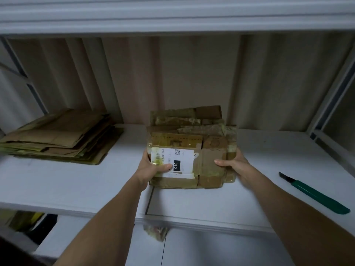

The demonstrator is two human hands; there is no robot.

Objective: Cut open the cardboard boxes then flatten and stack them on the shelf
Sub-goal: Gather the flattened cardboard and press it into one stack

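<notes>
While both hands held it, the flat box (189, 148) lay in the middle of the white shelf (259, 160), with bare shelf on each side and its near edge back from the shelf's front edge. The left hand (151, 167) gripped the box's left edge, thumb on the white label (172, 160). The right hand (233, 162) gripped the right edge, thumb on top. A pile of flat boxes (61, 137) sat far left. A green knife (315, 192) lay near right, well apart.
</notes>
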